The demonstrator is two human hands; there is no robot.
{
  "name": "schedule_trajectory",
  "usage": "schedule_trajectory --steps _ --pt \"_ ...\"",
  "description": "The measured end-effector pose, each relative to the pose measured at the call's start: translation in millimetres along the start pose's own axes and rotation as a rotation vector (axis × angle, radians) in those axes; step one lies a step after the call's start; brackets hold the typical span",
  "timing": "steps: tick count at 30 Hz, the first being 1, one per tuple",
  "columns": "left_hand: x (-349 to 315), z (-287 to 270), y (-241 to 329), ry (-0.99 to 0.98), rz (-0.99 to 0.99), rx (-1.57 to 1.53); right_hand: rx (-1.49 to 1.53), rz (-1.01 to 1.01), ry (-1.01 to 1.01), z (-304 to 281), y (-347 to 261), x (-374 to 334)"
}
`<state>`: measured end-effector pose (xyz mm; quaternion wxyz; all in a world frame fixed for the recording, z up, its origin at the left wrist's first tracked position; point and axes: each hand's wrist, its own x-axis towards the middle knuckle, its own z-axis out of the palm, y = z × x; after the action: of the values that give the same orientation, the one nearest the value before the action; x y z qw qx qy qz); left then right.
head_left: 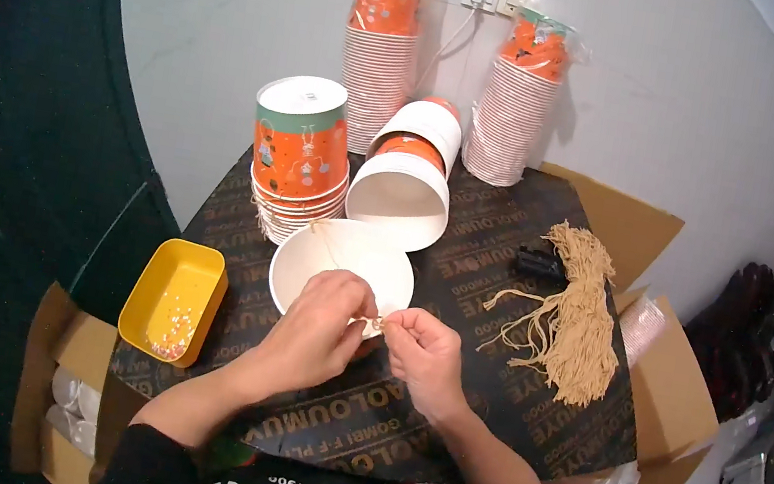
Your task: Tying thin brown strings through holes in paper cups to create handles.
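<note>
A white-lined paper bucket (302,264) lies tipped with its mouth toward me at the middle of the table. A thin beige cord (326,247) runs down its inside from the far rim. My left hand (326,322) is closed at the bucket's near rim, and its fingertips pinch a bit of the cord. Against it on the right, my right hand (428,352) pinches the same cord between thumb and forefinger. The fingers hide much of the cord and the near rim, so I cannot tell whether it is knotted there.
Orange-and-green stacked buckets (302,153) stand behind, beside white-lined buckets (403,206) lying down. Wrapped stacks (375,78) lean on the wall. A yellow tray (151,291) with small beads is left; a beige cord bundle (577,323) and a black object (539,263) are right.
</note>
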<state>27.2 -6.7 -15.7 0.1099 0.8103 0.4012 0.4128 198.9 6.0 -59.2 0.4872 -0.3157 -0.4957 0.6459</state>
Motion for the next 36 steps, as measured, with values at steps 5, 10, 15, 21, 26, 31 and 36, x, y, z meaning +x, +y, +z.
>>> schedule_trajectory --steps 5,10,15,21,26,31,36 --pt "-1.8 2.8 1.8 0.023 0.061 0.065 0.0 0.005 0.005 2.5 -2.3 -0.2" --pt "-0.2 7.5 -0.8 0.009 0.088 0.07 -0.043 0.004 0.017 1.3 -2.2 -1.2" --pt "-2.6 5.9 -4.1 -0.015 0.017 0.014 -0.173 -0.152 -0.013 0.5 3.0 0.3" --pt "-0.8 0.0 0.5 -0.07 -0.008 -0.015 -0.446 -0.328 0.119 -12.2 3.4 1.2" --pt "-0.7 -1.4 0.7 -0.136 -0.031 0.004 -0.683 -0.463 0.187 -16.1 -4.7 1.0" --pt "-0.2 -5.3 -0.9 -0.198 -0.025 0.013 -0.972 -0.826 0.166 -23.0 -6.4 5.6" --pt "-3.9 -16.2 -2.3 -0.007 0.025 0.118 -0.831 -0.592 0.122 -28.6 1.4 5.2"
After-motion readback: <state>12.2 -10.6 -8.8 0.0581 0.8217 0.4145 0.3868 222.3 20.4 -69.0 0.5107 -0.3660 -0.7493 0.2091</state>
